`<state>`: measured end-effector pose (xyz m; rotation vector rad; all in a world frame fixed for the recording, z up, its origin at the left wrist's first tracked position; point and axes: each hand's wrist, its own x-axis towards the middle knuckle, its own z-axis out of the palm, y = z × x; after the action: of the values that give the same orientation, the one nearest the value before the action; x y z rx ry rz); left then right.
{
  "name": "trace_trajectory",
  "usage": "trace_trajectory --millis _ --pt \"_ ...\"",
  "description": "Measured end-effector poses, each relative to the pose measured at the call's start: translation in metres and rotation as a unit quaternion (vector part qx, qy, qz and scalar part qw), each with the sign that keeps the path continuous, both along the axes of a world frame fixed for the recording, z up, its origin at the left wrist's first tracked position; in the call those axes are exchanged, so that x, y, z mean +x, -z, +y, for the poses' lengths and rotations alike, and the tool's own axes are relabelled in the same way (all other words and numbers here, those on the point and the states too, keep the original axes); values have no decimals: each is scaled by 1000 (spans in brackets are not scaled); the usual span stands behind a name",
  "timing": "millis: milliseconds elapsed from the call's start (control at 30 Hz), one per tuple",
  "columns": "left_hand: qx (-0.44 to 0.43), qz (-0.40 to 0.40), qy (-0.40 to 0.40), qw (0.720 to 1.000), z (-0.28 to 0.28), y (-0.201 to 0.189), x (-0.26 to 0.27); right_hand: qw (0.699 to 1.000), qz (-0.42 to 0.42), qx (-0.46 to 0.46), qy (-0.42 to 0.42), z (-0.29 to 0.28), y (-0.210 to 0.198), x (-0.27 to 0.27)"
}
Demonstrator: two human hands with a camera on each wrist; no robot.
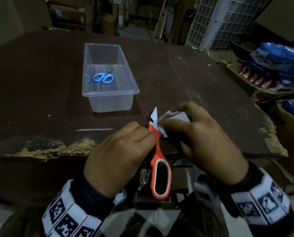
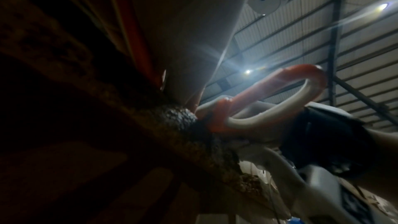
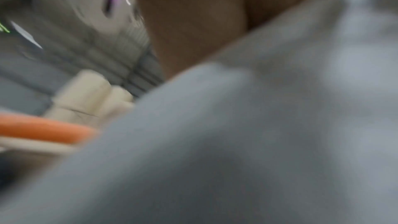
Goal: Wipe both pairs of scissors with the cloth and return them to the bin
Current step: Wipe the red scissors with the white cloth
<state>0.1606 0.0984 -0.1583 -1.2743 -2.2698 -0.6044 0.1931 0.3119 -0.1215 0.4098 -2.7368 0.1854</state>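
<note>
Red scissors (image 1: 160,168) are gripped by the left hand (image 1: 118,158) so the blade can be wiped with the cloth (image 1: 170,120) bunched in the right hand (image 1: 202,134).

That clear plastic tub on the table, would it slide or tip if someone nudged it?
The clear bin looks thin-walled and holds only the blue scissors, so it is probably light and would likely slide on the flat table. Its wide, low shape suggests it would hardly tip. The scissors might shift about inside.
</note>
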Motion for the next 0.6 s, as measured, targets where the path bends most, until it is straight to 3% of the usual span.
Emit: trace_trajectory --millis 333,467,533,600 --pt "6 -1 11 1000 -3 5 -5 997 3 68 32 12 -1 -9" --pt "16 -20 10 1000 -4 8 -9 989 8 113 99 30 -2 -16" --pt "25 -18 21 999 -6 8 -9 991 45 71 101 32 -6 -13" --pt "27 -14 22 999 -6 6 -9 997 56 8 44 19 -12 -4"
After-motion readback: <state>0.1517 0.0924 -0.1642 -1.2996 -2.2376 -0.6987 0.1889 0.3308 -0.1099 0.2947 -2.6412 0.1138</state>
